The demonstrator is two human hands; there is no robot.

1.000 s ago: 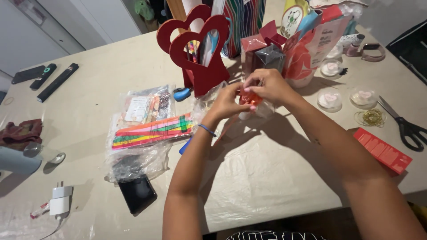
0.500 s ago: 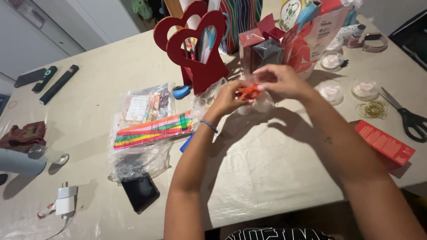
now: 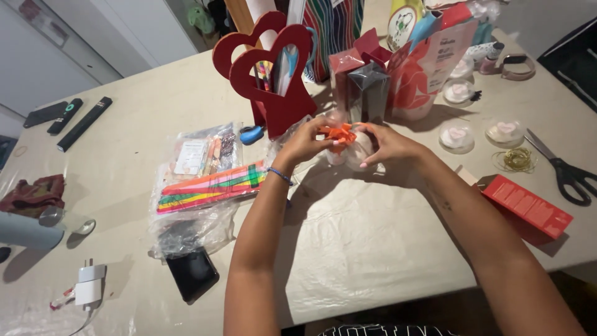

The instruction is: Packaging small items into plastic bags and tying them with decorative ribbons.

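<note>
My left hand [image 3: 305,142] and my right hand [image 3: 387,145] meet at the middle of the table, both pinching an orange ribbon bow [image 3: 339,132] on top of a small pale round packet [image 3: 359,152] wrapped in clear film. A blue band sits on my left wrist. Just behind the hands stand a red double-heart holder [image 3: 273,74] with coloured sticks in it and a dark clear-topped box [image 3: 368,90].
A plastic bag of coloured strips [image 3: 208,186] and a black phone [image 3: 191,274] lie to the left. Scissors [image 3: 569,174], a red flat box [image 3: 527,205], gold wire [image 3: 516,160] and round heart-topped lids [image 3: 456,135] lie right. Remotes [image 3: 74,118] and a white charger [image 3: 90,289] lie far left.
The camera has tipped down slightly, so everything sits lower in view. My hands stayed together on the bow, and the orange ribbon shows more clearly between the fingers now.
</note>
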